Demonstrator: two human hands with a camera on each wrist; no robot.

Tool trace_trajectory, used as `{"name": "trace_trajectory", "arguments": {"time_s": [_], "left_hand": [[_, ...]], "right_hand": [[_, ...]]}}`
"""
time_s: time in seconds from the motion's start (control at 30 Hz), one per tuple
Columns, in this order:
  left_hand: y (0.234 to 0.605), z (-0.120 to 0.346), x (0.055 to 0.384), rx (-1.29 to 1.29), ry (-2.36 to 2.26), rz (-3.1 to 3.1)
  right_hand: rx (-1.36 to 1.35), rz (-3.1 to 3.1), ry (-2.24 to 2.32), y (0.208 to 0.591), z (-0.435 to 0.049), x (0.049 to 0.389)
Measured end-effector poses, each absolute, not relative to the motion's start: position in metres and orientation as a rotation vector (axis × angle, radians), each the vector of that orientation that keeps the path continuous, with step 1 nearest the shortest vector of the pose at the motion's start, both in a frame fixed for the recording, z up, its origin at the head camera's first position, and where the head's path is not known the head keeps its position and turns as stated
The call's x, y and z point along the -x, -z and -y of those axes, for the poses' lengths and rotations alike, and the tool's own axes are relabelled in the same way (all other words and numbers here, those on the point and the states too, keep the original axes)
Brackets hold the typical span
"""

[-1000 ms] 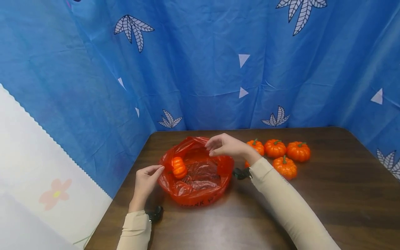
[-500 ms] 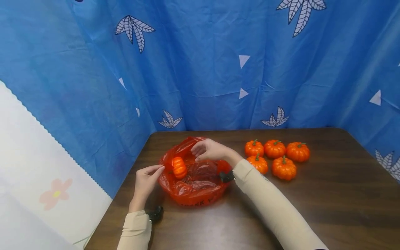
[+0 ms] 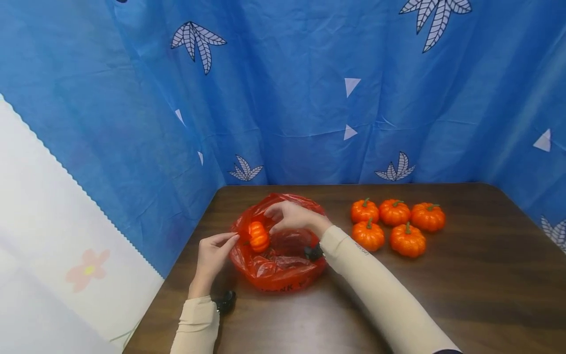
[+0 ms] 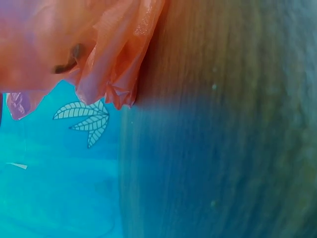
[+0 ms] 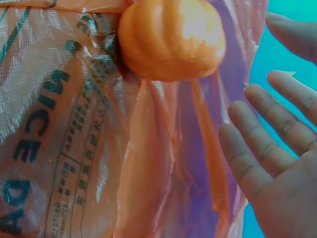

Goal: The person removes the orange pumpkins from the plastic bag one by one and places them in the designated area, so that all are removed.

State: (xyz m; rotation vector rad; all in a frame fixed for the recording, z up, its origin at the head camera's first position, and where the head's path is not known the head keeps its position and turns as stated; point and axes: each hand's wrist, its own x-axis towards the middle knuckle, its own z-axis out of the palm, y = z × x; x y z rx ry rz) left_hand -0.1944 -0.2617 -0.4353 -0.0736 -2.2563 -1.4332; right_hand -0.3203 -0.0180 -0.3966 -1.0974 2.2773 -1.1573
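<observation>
A red plastic bag (image 3: 283, 281) with dark printing stands with its mouth open on the dark wooden table. My left hand (image 3: 213, 258) pinches its left rim between thumb and fingers. Inside, against the left wall, lies a small orange pumpkin (image 3: 258, 238) on its side. My right hand (image 3: 289, 216) is over the bag's mouth, just right of the pumpkin, holding nothing. In the right wrist view the fingers (image 5: 265, 148) are fairly straight and apart from the pumpkin (image 5: 173, 42). The left wrist view has the bag's outside (image 4: 119, 44), with a stem showing dimly through it.
Several more orange pumpkins (image 3: 408, 240) with green stems sit in two rows on the table (image 3: 486, 275), right of the bag. A blue curtain (image 3: 305, 108) hangs behind the table, and a white cloth (image 3: 53, 255) with a flower hangs at the left.
My right hand has moved left and slightly down over the bag, nearer the pumpkin inside. The left hand keeps its pinch on the rim. The view has shifted slightly.
</observation>
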Motion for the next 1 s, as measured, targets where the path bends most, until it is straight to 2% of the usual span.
{"name": "trace_trajectory", "arguments": {"time_s": [0.27,0.77,1.0], "left_hand": [[0.448,0.267,0.202,0.124,1.418,2.224],[0.445,0.265,0.198,0.102,1.444,2.247],[0.443,0.266,0.199,0.048,1.463,2.27]], "right_hand": [[1.083,-2.325,1.076,0.406,0.033,0.32],[1.091,-2.395,0.904,0.413,0.053,0.317],[1.014,-2.351,0.972,0.414,0.055,0.314]]}}
